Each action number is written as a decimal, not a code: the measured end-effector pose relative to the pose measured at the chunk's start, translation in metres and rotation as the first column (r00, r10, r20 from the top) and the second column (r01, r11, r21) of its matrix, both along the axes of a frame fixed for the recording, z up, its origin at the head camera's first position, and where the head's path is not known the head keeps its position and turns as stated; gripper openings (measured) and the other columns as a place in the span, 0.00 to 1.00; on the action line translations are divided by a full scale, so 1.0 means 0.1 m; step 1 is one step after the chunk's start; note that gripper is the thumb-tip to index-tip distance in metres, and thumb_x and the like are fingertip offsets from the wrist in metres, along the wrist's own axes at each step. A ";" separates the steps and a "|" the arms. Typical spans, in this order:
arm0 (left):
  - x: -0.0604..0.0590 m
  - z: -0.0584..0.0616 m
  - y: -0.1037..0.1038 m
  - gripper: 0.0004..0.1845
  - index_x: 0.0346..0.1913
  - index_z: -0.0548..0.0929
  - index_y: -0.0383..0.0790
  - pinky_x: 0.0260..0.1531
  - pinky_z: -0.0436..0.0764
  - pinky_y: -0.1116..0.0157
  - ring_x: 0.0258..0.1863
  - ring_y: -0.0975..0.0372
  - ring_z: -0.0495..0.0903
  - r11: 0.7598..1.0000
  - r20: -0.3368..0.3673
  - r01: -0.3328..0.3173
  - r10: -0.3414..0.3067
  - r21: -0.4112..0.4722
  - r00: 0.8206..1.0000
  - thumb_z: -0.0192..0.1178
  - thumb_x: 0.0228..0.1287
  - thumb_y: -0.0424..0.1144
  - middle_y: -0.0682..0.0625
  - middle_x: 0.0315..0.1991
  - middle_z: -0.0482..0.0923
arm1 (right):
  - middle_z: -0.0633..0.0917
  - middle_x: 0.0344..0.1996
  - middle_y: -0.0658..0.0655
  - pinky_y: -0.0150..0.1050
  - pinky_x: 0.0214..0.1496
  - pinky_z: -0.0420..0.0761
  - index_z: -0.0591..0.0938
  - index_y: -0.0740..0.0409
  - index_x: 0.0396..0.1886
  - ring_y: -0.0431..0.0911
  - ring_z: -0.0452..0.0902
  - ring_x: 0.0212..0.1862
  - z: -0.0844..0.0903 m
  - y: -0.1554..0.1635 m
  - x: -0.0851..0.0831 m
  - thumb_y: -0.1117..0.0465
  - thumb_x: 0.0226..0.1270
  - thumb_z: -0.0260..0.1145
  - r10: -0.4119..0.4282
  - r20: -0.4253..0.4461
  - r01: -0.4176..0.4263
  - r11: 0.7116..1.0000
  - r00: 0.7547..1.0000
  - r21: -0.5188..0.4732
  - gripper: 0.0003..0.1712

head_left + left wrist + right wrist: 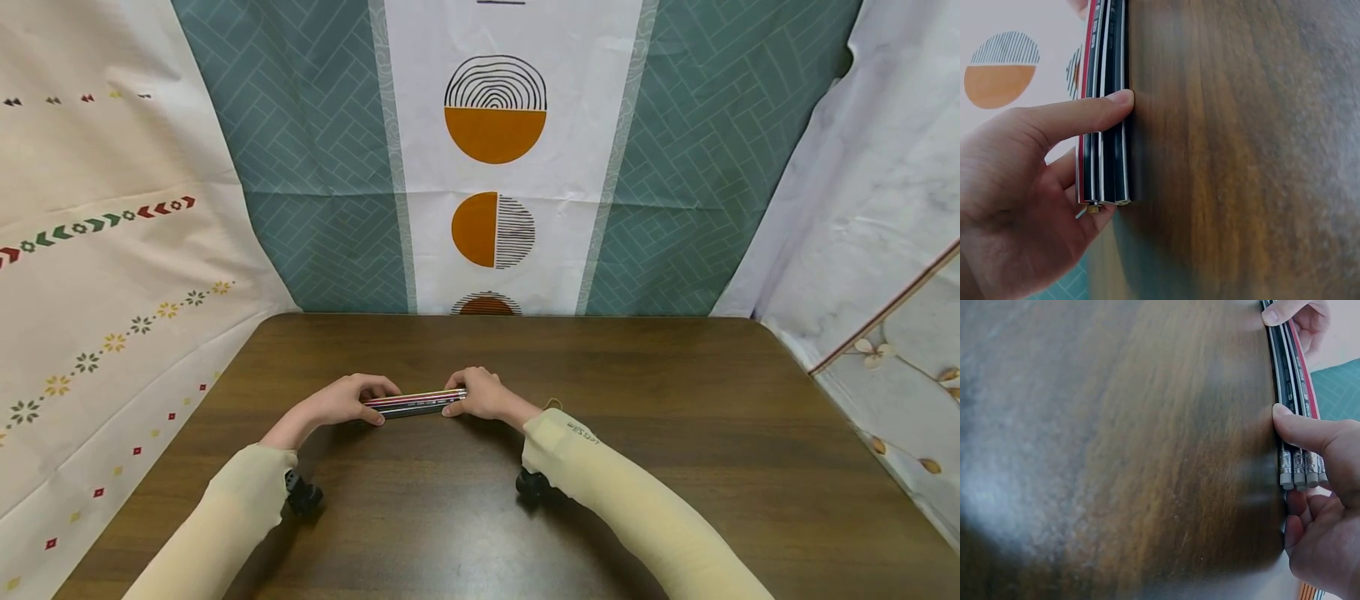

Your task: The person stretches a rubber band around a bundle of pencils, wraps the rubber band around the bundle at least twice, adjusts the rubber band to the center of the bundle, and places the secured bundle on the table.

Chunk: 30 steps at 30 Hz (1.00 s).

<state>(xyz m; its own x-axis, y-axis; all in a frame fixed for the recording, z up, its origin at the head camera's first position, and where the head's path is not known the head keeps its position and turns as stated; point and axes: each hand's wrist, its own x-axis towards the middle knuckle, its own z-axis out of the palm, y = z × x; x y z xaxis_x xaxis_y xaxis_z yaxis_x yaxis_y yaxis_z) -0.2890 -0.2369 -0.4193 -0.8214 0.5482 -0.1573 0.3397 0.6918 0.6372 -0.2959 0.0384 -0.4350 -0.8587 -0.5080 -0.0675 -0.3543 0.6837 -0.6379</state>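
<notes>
A bundle of pencils (417, 404) lies side by side, several black with white stripes and at least one red. My left hand (341, 401) holds its left end; in the left wrist view the thumb lies across the pencils (1105, 56), whose flat ends stick out below. At the other end my right hand (483, 395) grips them between thumb and fingers. Metal ferrules and pale erasers (1299, 485) show just past the right thumb in the right wrist view. Some fingers of both hands are hidden behind the bundle.
The brown wooden table (420, 517) spreads around both arms. A thin yellowish loop (553, 403) shows just behind the right wrist. Patterned cloth (322, 167) hangs along the back edge, with more cloth at both sides.
</notes>
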 end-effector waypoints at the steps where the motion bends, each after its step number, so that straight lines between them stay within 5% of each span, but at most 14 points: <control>1: 0.00 0.00 0.00 0.22 0.55 0.82 0.42 0.39 0.71 0.62 0.35 0.60 0.75 1.000 -0.002 0.000 0.000 0.000 1.000 0.70 0.56 0.33 0.48 0.37 0.82 | 0.87 0.45 0.53 0.51 0.62 0.65 0.86 0.54 0.46 0.51 0.78 0.54 0.00 0.00 0.00 0.55 0.60 0.75 0.000 -0.006 0.000 1.000 1.000 0.007 0.16; 11: -0.01 0.00 0.02 0.20 0.52 0.83 0.43 0.40 0.72 0.62 0.35 0.61 0.75 0.999 -0.013 0.035 -0.035 -0.007 0.999 0.70 0.55 0.31 0.50 0.35 0.83 | 0.86 0.33 0.50 0.43 0.53 0.65 0.87 0.53 0.36 0.41 0.71 0.33 0.00 0.00 -0.02 0.55 0.57 0.76 -0.014 0.008 0.014 1.000 1.000 0.008 0.10; 21: -0.01 0.03 0.03 0.19 0.51 0.83 0.42 0.39 0.74 0.63 0.34 0.63 0.77 0.997 -0.001 0.082 -0.082 -0.009 0.997 0.68 0.55 0.28 0.50 0.36 0.86 | 0.87 0.35 0.53 0.35 0.40 0.67 0.88 0.55 0.37 0.41 0.68 0.31 0.02 0.02 0.00 0.55 0.57 0.76 0.008 -0.013 -0.008 1.000 1.000 0.001 0.11; 30: 0.00 0.14 0.06 0.19 0.56 0.80 0.38 0.32 0.79 0.63 0.30 0.61 0.79 0.991 0.120 0.126 -0.130 0.038 0.984 0.62 0.62 0.28 0.45 0.39 0.85 | 0.85 0.36 0.54 0.32 0.31 0.75 0.87 0.56 0.40 0.39 0.75 0.23 0.03 0.07 -0.02 0.57 0.59 0.75 0.032 -0.027 -0.033 0.999 0.999 -0.035 0.12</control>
<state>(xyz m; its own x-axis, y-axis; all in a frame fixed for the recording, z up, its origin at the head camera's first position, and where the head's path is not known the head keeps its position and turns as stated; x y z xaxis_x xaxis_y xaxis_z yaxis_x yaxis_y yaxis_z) -0.2894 -0.2304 -0.4055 -0.7197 0.6537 -0.2338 0.3427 0.6274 0.6992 -0.2979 0.0459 -0.4324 -0.8431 -0.5371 -0.0263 -0.3930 0.6489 -0.6515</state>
